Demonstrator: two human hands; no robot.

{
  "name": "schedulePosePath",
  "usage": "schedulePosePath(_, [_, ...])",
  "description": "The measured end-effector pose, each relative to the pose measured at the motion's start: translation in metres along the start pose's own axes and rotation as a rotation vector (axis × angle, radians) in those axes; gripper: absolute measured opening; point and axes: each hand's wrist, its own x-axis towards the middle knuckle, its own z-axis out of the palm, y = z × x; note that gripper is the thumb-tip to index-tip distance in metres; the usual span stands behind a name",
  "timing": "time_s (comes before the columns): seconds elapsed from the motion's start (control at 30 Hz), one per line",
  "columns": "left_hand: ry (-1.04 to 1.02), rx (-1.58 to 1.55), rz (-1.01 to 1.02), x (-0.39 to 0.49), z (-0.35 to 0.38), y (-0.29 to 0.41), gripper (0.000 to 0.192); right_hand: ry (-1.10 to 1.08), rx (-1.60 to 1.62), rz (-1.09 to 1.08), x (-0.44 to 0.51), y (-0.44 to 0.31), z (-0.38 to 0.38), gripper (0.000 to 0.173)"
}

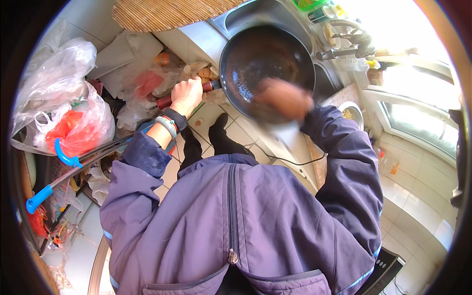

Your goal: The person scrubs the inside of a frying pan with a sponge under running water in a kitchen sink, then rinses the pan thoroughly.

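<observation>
A dark wok (265, 66) is held over a stainless steel sink (250, 14), its inside shiny as if wet. My left hand (187, 96) grips the wok's reddish-brown handle (208, 87). Over the near right part of the wok's inside is my right hand (285, 99), smeared by motion. Whether it holds anything cannot be made out, as the fingers are blurred. A whitish blur shows just below that hand, beside the wok's near rim.
A faucet (335, 54) and bottles (320, 14) stand beside the sink. A woven reed mat (173, 13) overhangs its far left. Plastic bags (66, 73) and blue-ended poles (107, 149) crowd the left. A bowl with pale pieces (350, 114) sits right. A black cord (295, 162) crosses low down.
</observation>
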Motion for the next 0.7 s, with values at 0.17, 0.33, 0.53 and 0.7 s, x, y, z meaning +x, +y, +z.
schedulePosePath(0.17, [0.012,0.043,0.014,0.003,-0.002,0.001,0.017,-0.112,0.135,0.202,0.025,-0.016,0.012,0.051])
schedulePosePath(0.33, [0.044,0.008,0.029,0.001,0.001,-0.002,0.013,0.029,0.100,0.083,0.008,-0.008,0.007,0.026])
schedulePosePath(0.53, [-0.012,0.015,0.000,0.004,-0.003,0.001,0.017,-0.145,0.028,0.194,-0.002,-0.011,0.014,0.037])
schedulePosePath(0.7, [-0.021,0.030,-0.025,0.002,-0.009,0.003,0.018,-0.024,0.249,0.120,0.014,-0.005,0.026,0.042])
